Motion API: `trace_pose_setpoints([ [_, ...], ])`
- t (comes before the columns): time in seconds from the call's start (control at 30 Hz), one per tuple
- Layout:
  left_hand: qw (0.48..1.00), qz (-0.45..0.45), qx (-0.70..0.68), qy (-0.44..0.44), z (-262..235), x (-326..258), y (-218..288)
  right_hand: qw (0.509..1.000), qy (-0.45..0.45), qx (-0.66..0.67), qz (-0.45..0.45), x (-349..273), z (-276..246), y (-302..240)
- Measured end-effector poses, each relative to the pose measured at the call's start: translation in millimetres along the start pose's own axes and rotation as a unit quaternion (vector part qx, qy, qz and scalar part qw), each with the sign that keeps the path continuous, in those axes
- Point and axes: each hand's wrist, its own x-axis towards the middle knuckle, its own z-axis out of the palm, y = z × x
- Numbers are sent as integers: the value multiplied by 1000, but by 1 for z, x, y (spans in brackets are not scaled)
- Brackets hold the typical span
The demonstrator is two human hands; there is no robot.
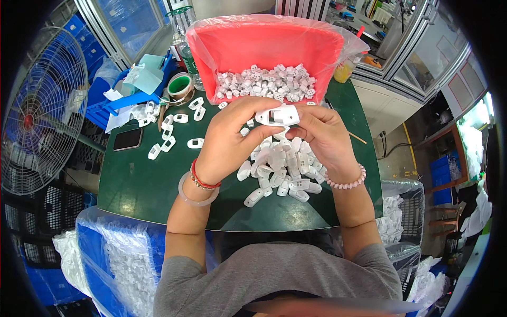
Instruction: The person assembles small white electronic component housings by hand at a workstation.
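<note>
Hands meet over the green table (132, 185), approx centre of view. Left hand (229, 140) and right hand (322, 134) both pinch one white plastic piece (278, 114), fingers closed narrow on it, left at its 9 o'clock end, right at its 3 o'clock end; piece held up off the table. Directly below the hands, at 6 o'clock from the piece, lies a pile of similar white pieces (282, 174), touching each other. At 12 o'clock a red tray in a clear plastic bag (264, 47) holds small white parts (266, 82). At 9 o'clock from the hands, single white frames (174, 134) lie scattered, w/ a dark phone (128, 139) further left. At approx 10 o'clock sits a roll of green tape (180, 84), beside a blue tray w/ paper (134, 87). Fan (37, 113) stands well apart at far 9 o'clock. Left wrist has a red cord and clear bangle (196, 191); right wrist a pink bead bracelet (346, 182).
</note>
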Motion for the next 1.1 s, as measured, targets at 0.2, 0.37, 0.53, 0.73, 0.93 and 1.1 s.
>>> trace_pose_setpoints([
  [0.2,999,35,30,14,2,0,-2,998,6,62,13,1,4,3],
  [0.37,994,59,85,29,-1,3,-2,998,-20,63,4,0,10,-4],
  [0.53,994,49,91,16,2,2,4,1000,-18,4,-21,-1,8,6],
  [0.73,969,-106,-222,13,5,-2,2,998,-4,45,-37,-4,12,3],
  [0.93,937,-197,-287,-12,4,-2,-1,996,-11,85,-27,-3,8,5],
  [1.1,924,-231,-304,-27,3,-2,-1,997,-10,78,-14,-2,7,6],
])
